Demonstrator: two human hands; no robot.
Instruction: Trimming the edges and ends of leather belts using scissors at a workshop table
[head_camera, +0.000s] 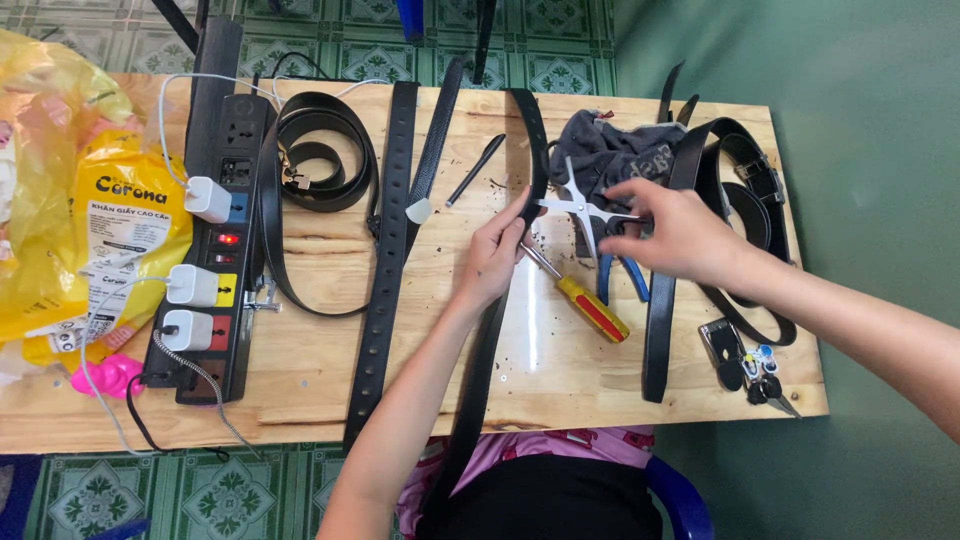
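From here I see my left hand pinching a black belt near the middle of the wooden worktop; the fingers are closed on the strap's edge, and the belt runs from the far edge down past my lap. My right hand is closed around the handles of a punch tool, whose pale metal star-shaped head sits just beside the belt at the spot my left hand holds. Whether the tool's head touches the strap I cannot tell. Just under the hands lies a screwdriver with a yellow and red handle, and blue-handled pliers lie beside it, partly hidden by my right hand. A dark cloth is bunched behind the tool. More black belts lie to the left and coiled at the right. A power strip with white chargers sits far left, next to a yellow bag.
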